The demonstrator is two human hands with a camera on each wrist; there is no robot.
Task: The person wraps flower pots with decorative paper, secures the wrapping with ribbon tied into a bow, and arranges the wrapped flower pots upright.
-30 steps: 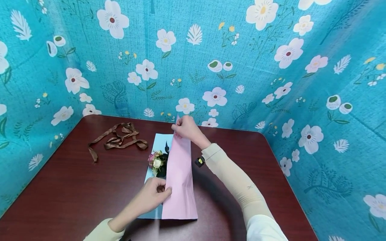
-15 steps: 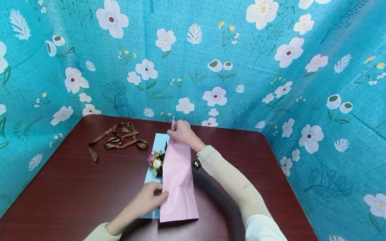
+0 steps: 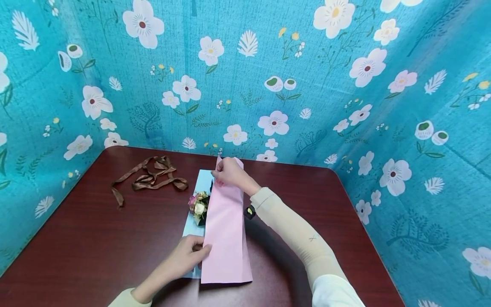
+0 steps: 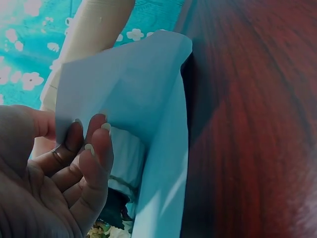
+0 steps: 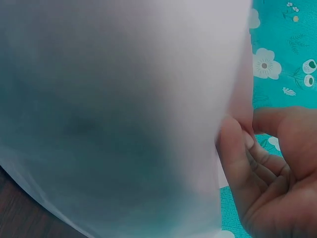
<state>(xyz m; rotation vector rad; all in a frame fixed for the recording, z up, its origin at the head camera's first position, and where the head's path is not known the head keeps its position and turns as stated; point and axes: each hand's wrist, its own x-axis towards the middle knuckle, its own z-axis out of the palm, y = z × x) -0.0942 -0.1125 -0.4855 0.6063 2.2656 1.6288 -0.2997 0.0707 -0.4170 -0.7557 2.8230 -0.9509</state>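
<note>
A sheet of wrapping paper (image 3: 226,230), pink outside and light blue inside, is folded from the right over a small bouquet (image 3: 199,208). My left hand (image 3: 189,251) pinches the flap's free edge near its lower end, thumb on the pink side. Higher up, my right hand (image 3: 231,171) pinches the same edge near the top corner. In the left wrist view a white wrapped stem bundle (image 4: 126,156) lies inside the fold, behind the fingers. The pink and cream blooms still show left of the flap; the stems are hidden in the head view.
A crumpled brown ribbon (image 3: 155,175) lies on the dark red wooden table (image 3: 96,243) at the back left. Blue flowered cloth (image 3: 245,85) hangs behind and along the sides. A small black wrist device (image 3: 250,212) sits under the right wrist.
Both hands have drawn the pink flap leftward and down, covering more of the bouquet's right side. The right hand has come slightly lower. The ribbon has stayed put.
</note>
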